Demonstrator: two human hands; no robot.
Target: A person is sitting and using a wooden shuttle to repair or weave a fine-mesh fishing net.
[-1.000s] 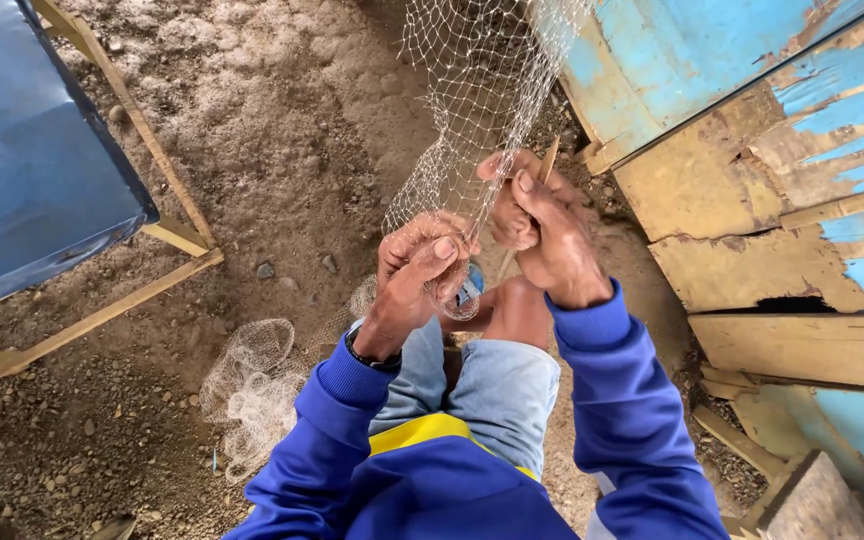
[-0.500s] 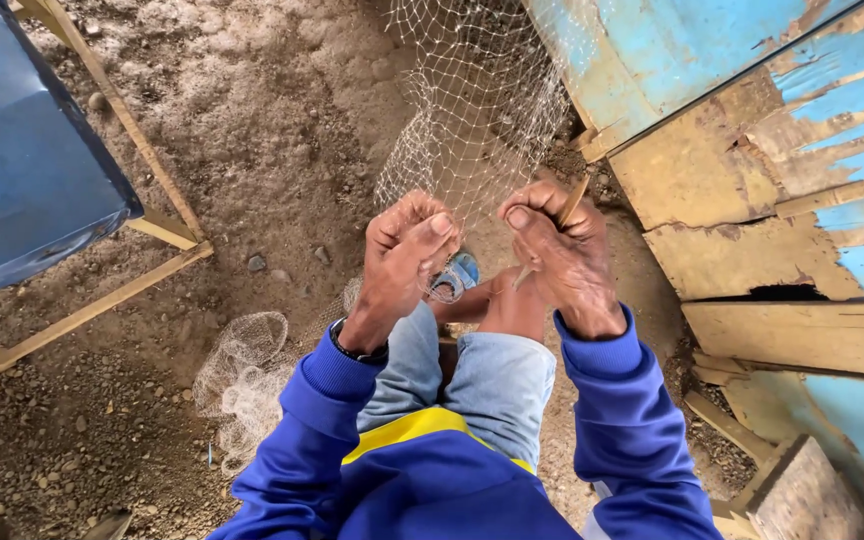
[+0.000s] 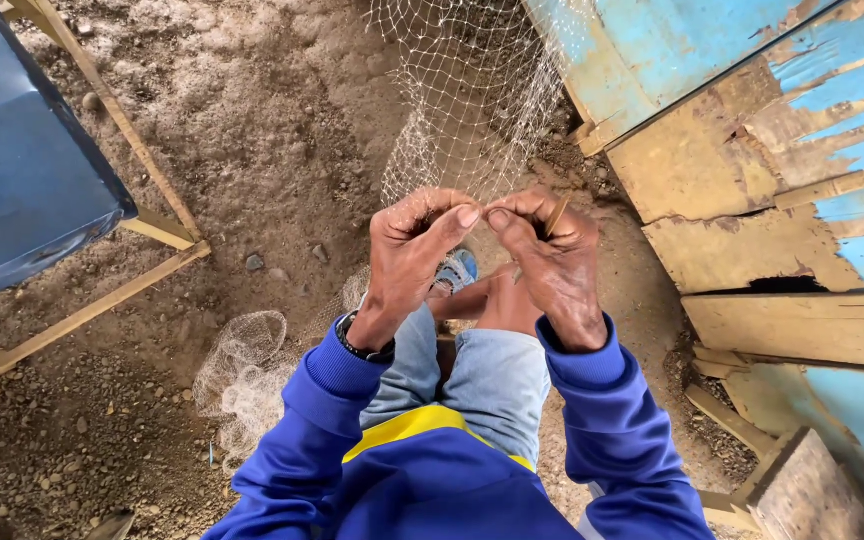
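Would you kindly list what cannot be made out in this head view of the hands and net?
- The knot or mesh between the left hand and right hand: covered by the fingers.
- The stick: mostly hidden in the right hand.
- The net: top cut off by the frame edge.
- The foot: mostly behind the left hand.

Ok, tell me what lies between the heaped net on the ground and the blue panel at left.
In the head view, bare sandy, pebbly ground and a wooden frame rail separate the heaped net from the blue panel.

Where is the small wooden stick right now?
In the head view, the wooden stick is centre-right, pinched in the right hand, just below the hanging net.
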